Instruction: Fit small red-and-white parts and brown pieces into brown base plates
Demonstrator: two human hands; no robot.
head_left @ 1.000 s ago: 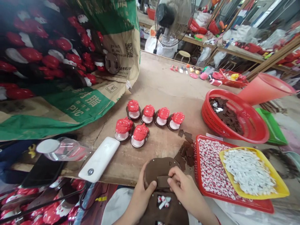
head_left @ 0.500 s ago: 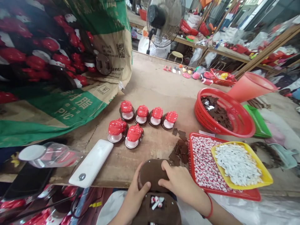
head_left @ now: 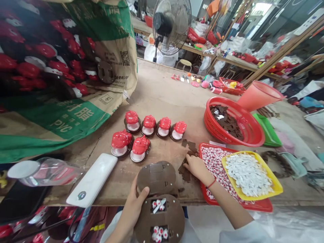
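My left hand (head_left: 135,202) is closed on the near left rim of a brown round plastic base (head_left: 155,180), thumb on top. A rectangular cover fills the slot at its far side; a smaller notch shows nearer. Against my lap, partly under my left hand, is a second brown round base (head_left: 174,216). Its two open compartments hold several red-and-white beads (head_left: 159,234), and a white plastic piece (head_left: 160,206) lies in the upper one. My right hand (head_left: 198,168) is at the pile of small brown plastic covers (head_left: 186,173), fingers bent and pinching among them.
Several red-topped toys (head_left: 149,125) stand ahead. To the right are a red tray (head_left: 263,206) of beads, a yellow tray (head_left: 277,185) of white pieces and a red basket (head_left: 258,135). A white power bank-like slab (head_left: 93,179), bottle (head_left: 54,172) and large sack (head_left: 101,101) are left.
My right hand has left the upper brown base and moved right to the pile of covers. The left hand still holds that base, whose covered slot now shows. The view has shifted slightly.
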